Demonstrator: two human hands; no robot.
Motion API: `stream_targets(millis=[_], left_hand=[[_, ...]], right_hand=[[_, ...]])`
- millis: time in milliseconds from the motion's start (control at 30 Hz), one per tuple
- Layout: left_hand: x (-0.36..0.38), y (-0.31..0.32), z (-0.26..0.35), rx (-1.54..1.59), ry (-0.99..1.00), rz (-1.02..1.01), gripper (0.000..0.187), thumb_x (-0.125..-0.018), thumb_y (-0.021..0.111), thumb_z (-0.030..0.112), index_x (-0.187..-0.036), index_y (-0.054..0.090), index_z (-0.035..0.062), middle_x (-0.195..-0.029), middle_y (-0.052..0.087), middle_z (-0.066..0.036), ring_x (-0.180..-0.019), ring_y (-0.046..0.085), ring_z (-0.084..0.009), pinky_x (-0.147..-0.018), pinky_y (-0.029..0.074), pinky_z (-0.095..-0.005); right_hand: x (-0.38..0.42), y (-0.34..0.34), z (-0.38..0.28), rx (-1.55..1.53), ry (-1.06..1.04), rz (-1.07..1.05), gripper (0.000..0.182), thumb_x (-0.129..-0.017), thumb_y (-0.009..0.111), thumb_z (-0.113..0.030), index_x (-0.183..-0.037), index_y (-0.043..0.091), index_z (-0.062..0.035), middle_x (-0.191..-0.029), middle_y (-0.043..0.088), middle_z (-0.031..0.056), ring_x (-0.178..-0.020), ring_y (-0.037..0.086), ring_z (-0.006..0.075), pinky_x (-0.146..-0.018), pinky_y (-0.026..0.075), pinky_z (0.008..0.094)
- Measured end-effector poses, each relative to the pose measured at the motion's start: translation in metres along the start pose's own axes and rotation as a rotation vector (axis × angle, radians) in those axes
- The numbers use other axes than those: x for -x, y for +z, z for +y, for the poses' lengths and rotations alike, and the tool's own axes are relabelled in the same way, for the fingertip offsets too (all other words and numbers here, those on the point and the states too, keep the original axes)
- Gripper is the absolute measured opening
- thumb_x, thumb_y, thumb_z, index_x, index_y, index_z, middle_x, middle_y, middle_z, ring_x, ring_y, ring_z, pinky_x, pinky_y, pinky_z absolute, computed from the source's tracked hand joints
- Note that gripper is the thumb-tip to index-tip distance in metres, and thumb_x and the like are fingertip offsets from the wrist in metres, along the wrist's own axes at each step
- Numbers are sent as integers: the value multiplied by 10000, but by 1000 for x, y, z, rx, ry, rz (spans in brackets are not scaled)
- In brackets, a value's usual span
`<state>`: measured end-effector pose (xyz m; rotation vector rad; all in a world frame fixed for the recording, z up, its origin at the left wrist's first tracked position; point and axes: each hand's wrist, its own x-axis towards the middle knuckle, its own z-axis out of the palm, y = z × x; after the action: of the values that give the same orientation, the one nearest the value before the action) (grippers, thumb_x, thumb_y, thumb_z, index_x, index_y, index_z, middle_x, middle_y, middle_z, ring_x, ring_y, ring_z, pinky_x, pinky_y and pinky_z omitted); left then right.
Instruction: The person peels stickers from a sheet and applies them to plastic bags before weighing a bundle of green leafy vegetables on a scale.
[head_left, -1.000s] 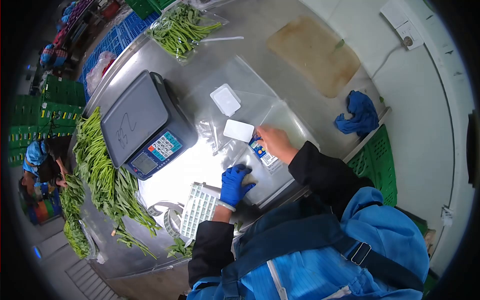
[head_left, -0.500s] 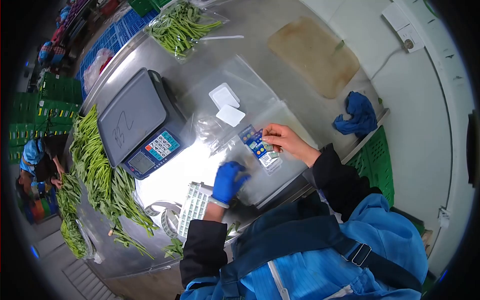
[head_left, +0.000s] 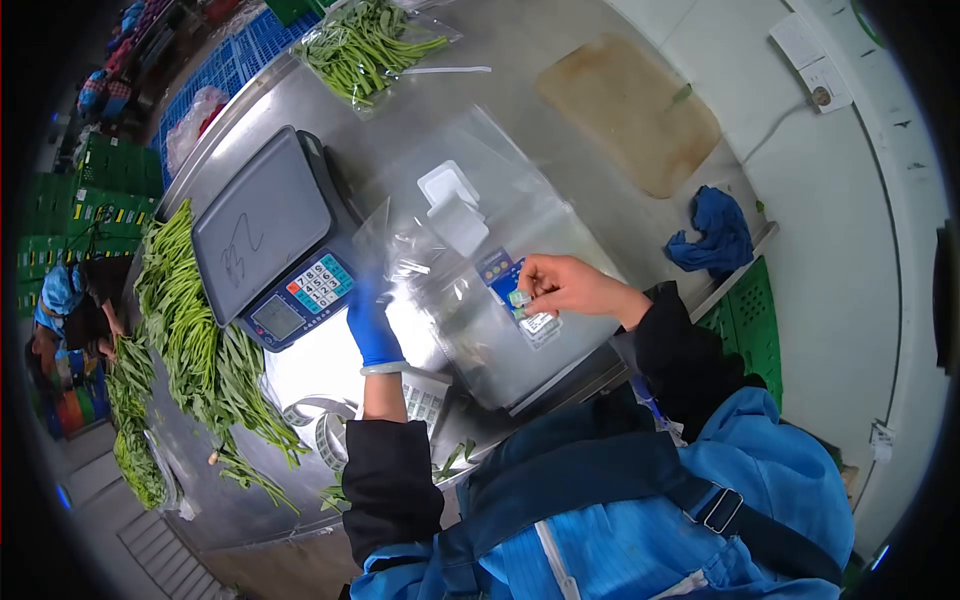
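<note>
My bare right hand [head_left: 575, 288] is closed in a pinch on a small green-and-white sticker [head_left: 519, 299]. It is over a blue printed label [head_left: 497, 268] on a clear plastic bag [head_left: 550, 355] that lies flat. My left hand [head_left: 374, 325], in a blue glove, is beside the scale's keypad at the bag's left side. Motion smears its fingers, so I cannot see whether they grip anything. Below that wrist, a sheet of small stickers [head_left: 427, 398] is partly hidden by the forearm, with a curled strip [head_left: 330, 440] next to it.
A digital scale [head_left: 265, 215] stands on the steel table, with leafy green stems [head_left: 200, 330] along its left. Further back are a bagged bunch of greens [head_left: 370, 50], white pads [head_left: 450, 185], a brown board [head_left: 635, 110] and a blue cloth [head_left: 715, 230]. Another person [head_left: 80, 300] handles greens at far left.
My left hand has moved up and left, from above the sticker sheet to beside the scale. My right hand has shifted slightly left and down with the sticker. The clear bag's surface has moved.
</note>
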<state>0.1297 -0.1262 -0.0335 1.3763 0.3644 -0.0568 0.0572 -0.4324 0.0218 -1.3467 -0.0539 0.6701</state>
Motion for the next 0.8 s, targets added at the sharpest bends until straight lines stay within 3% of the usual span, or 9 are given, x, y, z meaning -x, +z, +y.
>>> stream_targets(millis=[133,200,267,300,367,533,667,733,800], left_hand=[[15,-2,12,-115,316,204,148,-967,503,107,-886,605,35,-833,565,5,-700,434,-91,-691,392,-257],[36,-8,-25,-440,529,-163,101,-885,527,26,-860,623,2,-812,593,-47,-776,541,-138,-714,436,-270],[66,-9,-53,-398,40,-618,82,-811,672,67,-871,635,26,-861,619,-97,-810,592,-216,-734,468,-323],[79,5,-49,-687,443,-770,211,-744,776,155,-872,637,62,-898,617,-108,-836,590,-276,-747,472,-369],[90,4,-67,-1001,555,-1026,335,-672,822,247,-915,640,104,-973,602,-86,-897,567,-316,-765,462,-413],[80,-5,-97,-787,339,-945,260,-736,780,182,-940,668,66,-902,650,-103,-795,607,-284,-723,479,-363],[61,-2,-80,-347,-243,-672,130,-895,611,104,-911,700,11,-776,652,-34,-771,595,-119,-709,469,-267],[31,2,-45,-346,-200,-337,175,-882,560,91,-928,694,-13,-791,651,-38,-737,590,-122,-694,460,-247],[7,-8,-33,-52,-32,-3,203,-904,541,123,-1010,666,4,-855,643,-31,-777,572,-109,-665,424,-239]], right_hand=[[-26,-2,36,735,-123,155,233,-811,665,-98,-967,498,-50,-828,593,100,-769,593,304,-700,470,383],[-37,1,48,881,-177,196,204,-827,642,-109,-974,510,-60,-866,613,107,-797,611,322,-699,473,411],[-49,3,63,1020,-219,231,195,-828,628,-113,-973,508,-68,-881,622,112,-827,614,339,-698,469,434],[-55,2,73,1089,-235,243,199,-820,626,-111,-969,499,-71,-875,620,113,-843,607,347,-697,464,445],[-60,0,79,1216,-238,278,190,-827,618,-126,-966,498,-78,-850,623,122,-828,606,359,-679,458,463],[-50,-6,59,1054,-220,398,147,-875,612,-117,-939,490,-68,-697,602,104,-624,616,254,-534,445,380],[-23,-2,1,36,-53,173,136,-900,601,-72,-923,468,-59,-675,551,29,-519,522,84,-469,359,237],[-9,-2,-13,-177,-62,92,134,-906,596,-58,-922,463,-58,-681,530,0,-515,479,27,-467,320,194],[-13,-5,-4,-92,-71,64,126,-902,593,-52,-942,474,-61,-702,542,26,-524,507,79,-497,378,234]])
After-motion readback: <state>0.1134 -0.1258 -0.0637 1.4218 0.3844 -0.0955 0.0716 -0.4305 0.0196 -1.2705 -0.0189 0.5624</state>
